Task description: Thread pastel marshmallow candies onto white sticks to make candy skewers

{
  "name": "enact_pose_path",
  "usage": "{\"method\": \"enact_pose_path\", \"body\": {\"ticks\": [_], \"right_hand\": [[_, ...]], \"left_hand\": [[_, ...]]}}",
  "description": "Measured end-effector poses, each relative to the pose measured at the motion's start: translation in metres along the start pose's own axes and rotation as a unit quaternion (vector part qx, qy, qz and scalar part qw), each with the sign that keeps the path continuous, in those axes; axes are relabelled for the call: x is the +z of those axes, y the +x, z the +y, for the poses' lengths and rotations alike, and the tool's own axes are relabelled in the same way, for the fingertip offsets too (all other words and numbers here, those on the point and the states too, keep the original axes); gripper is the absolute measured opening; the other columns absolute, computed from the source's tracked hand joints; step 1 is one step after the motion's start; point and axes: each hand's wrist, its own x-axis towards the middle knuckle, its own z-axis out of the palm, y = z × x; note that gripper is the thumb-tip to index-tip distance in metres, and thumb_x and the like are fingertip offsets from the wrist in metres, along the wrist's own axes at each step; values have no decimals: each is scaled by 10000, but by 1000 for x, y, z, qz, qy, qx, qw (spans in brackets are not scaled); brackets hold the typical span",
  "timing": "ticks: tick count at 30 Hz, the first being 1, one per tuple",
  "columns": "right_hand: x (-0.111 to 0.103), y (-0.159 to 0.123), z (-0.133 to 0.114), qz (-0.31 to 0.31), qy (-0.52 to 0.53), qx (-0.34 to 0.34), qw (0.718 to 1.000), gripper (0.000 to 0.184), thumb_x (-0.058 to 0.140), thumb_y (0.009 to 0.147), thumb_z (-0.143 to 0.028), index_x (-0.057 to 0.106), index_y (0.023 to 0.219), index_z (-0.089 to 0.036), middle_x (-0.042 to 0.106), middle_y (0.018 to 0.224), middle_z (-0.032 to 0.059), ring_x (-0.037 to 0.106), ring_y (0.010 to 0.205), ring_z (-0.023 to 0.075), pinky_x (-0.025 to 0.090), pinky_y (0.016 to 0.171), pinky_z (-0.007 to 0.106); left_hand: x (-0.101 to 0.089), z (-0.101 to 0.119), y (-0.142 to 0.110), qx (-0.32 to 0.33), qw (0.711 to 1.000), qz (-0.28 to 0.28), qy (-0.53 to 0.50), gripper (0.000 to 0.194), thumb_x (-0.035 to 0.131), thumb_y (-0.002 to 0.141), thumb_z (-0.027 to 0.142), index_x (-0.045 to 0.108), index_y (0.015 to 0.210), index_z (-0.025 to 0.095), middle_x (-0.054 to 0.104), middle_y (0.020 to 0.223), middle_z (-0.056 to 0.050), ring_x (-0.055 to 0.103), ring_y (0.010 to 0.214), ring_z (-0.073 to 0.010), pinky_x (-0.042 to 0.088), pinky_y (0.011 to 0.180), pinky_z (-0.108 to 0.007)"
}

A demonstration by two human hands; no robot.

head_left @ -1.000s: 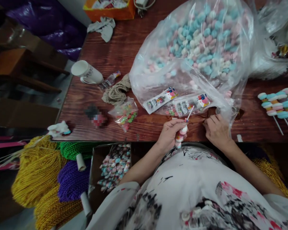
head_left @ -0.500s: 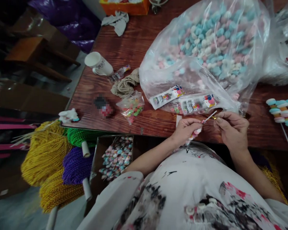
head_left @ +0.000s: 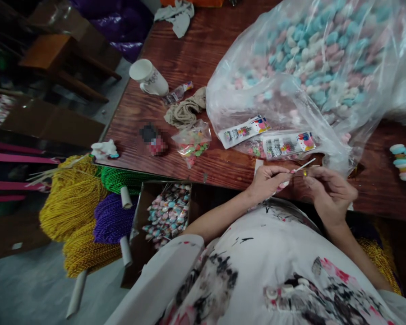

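Note:
My left hand is closed around a marshmallow stick in what looks like a clear wrapper, with pale pink and white candy showing at the fingers. The bare white stick points up and to the right out of that grip. At the stick's right, my right hand pinches a thin gold twist tie between thumb and forefinger; its strand runs toward the left hand. Just behind the hands lie printed white packets and a large clear bag of pastel marshmallows.
Left on the table are a white mug, a beige cloth and a small bag of gummies. A box of wrapped marshmallow sticks stands below the table edge, beside yellow cord bundles. Marshmallow skewers lie far right.
The view has shifted, so the table and its things sit further right and mostly higher in the picture. Both hands keep their grips near the stick, with the right fingers slightly turned.

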Motion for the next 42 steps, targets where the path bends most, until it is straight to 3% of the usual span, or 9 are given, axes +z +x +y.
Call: {"method": "enact_pose_path", "body": {"ticks": [7, 13, 20, 23, 27, 31, 36, 39, 42], "right_hand": [[5, 6, -2, -164, -129, -215, 954, 418, 528, 829, -44, 651, 1167, -256, 654, 965, 79, 629, 873, 187, 546, 746, 346], [10, -3, 6, -135, -110, -186, 967, 443, 529, 832, -38, 665, 1167, -293, 613, 976, 66, 608, 889, 174, 537, 737, 328], [8, -4, 13, -107, -62, -137, 983, 575, 633, 810, -78, 550, 1335, -298, 717, 996, 23, 685, 888, 171, 585, 815, 342], [9, -5, 18, -102, -71, -154, 980, 636, 645, 804, -80, 502, 1383, -300, 727, 998, 20, 694, 852, 164, 594, 817, 342], [8, -5, 24, -82, -79, -191, 975, 749, 671, 779, -74, 412, 1439, -317, 656, 1209, 81, 688, 815, 156, 604, 771, 357], [7, -7, 27, -9, -101, -227, 969, 675, 739, 713, -76, 522, 1314, -293, 657, 1145, 90, 655, 1016, 233, 596, 800, 411], [11, -11, 20, -17, -31, -144, 989, 202, 717, 749, -115, 659, 905, -231, 670, 871, 26, 646, 837, 182, 545, 739, 350], [11, -13, 24, -97, 66, 9, 993, 50, 689, 802, -189, 648, 788, -214, 649, 787, -4, 609, 755, 141, 497, 714, 296], [5, -11, 33, -187, 160, 158, 956, 77, 690, 817, -270, 642, 838, -213, 623, 771, -23, 555, 679, 106, 449, 643, 247]], "left_hand": [[3, -2, -3, 22, 1000, -8, -11, 316, 751, 690, 413, 676, 719, 108, 488, 513, 41, 377, 450, -32, 265, 450, -187], [0, 7, -13, 8, 1000, -4, -19, 174, 708, 666, 283, 694, 715, 117, 533, 551, 25, 440, 499, -41, 344, 512, -186], [-5, 6, -13, 12, 1000, -18, 7, 367, 782, 668, 430, 700, 798, 96, 526, 517, 39, 400, 436, -28, 281, 440, -178], [-5, 2, -13, 16, 1000, -9, 0, 359, 782, 676, 431, 686, 776, 99, 535, 517, 41, 411, 434, -29, 289, 438, -176], [-2, 0, -14, 17, 1000, 3, -14, 329, 777, 694, 410, 664, 743, 105, 516, 496, 54, 391, 417, -21, 285, 437, -176], [2, -2, -16, 40, 999, 8, -27, 343, 775, 702, 423, 665, 762, 104, 521, 511, 46, 409, 429, -30, 300, 432, -180], [4, -3, -17, 71, 997, 11, -26, 324, 775, 711, 405, 682, 785, 104, 544, 561, 32, 436, 458, -39, 324, 442, -186], [2, 0, -17, 113, 993, 9, 20, 299, 774, 722, 388, 699, 761, 102, 554, 599, 23, 464, 491, -45, 352, 473, -197], [-1, 1, -16, 160, 985, -6, 67, 287, 764, 740, 382, 710, 732, 100, 565, 631, 10, 482, 522, -49, 367, 500, -203]]}}
